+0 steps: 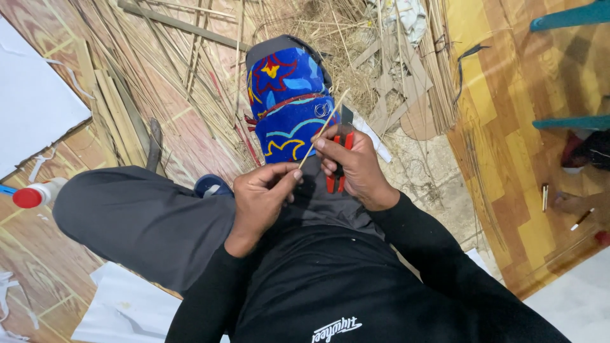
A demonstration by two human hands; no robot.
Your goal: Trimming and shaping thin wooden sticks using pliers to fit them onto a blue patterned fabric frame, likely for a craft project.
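Note:
I sit on the floor with one knee raised. My left hand (262, 195) pinches the lower end of a thin bamboo stick (324, 127) between thumb and fingers. My right hand (353, 164) holds the same stick higher up with its fingertips, and its palm grips a red-handled cutter (340, 166) whose dark blade points up beside the stick. The stick slants up to the right, in front of a blue cloth with red, yellow and light-blue patterns (289, 105) that covers my raised knee.
Piles of bamboo strips and dry straw (190, 70) cover the floor ahead. A white sheet (32, 101) lies at the left, a white bottle with a red cap (35, 194) beside it. Teal furniture legs (572, 121) stand at the right. White paper (121, 305) lies under my leg.

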